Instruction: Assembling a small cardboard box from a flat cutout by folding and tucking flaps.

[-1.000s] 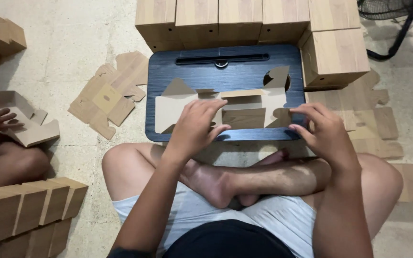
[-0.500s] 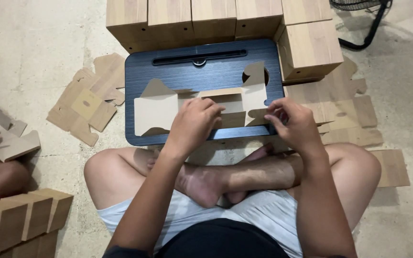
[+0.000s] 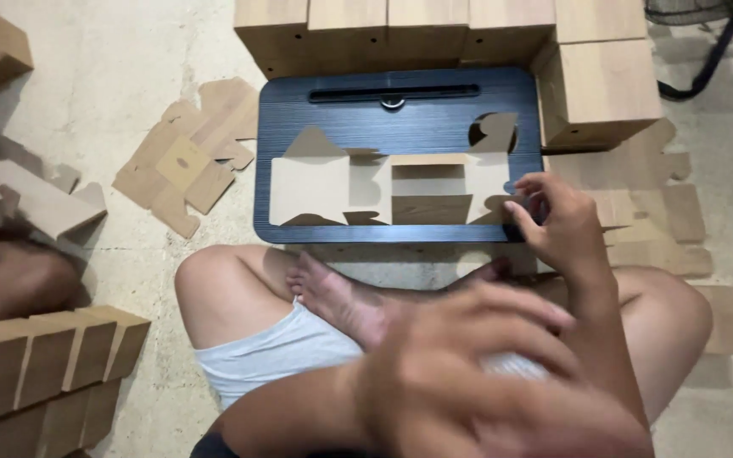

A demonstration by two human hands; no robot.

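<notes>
Bare arms and legs, light grey shorts (image 3: 273, 352), no sleeves.
</notes>
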